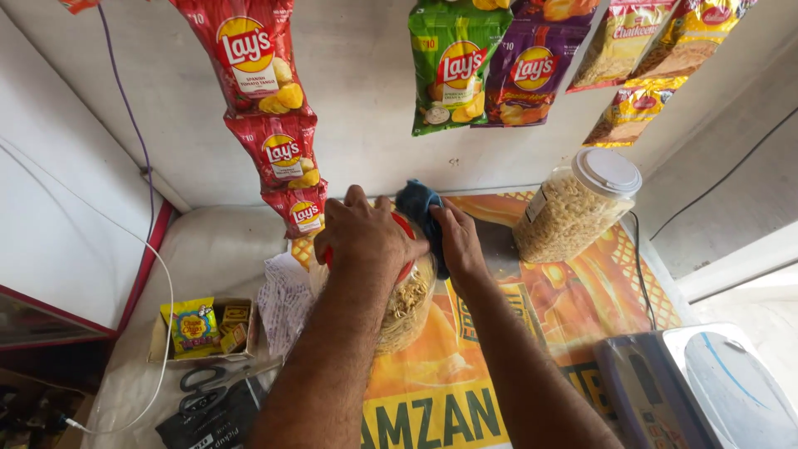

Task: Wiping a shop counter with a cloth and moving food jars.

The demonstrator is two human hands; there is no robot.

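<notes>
At the near edge of the surface (465, 391), under an orange printed sheet: a weighing scale (706, 387) at right; scissors (218, 381) and a dark plastic bag (212, 420) at left. Just beyond, a small cardboard box (162, 345) of wrapped sweets.

In the middle, a clear plastic jar (407, 308) full of pale fried strands, upright on the sheet. Left hand (362, 234) clamped over its red lid (405, 226), fingers curled round the rim, holding it steady. Right hand (459, 241) pressed against the jar's far side, gripping a blue cloth (418, 202) bunched against lid and shoulder.

Seemingly mid-wipe: cloth in contact, lid on, jar not yet set aside. Impossible to tell how much of the jar is already clean.

Farther right, a second clear jar (573, 208) with a white lid, well apart from both hands, untouched.

Along the back wall, hanging strips of red snack packets (278, 150), then green, purple and yellow ones (457, 66) higher up.
</notes>
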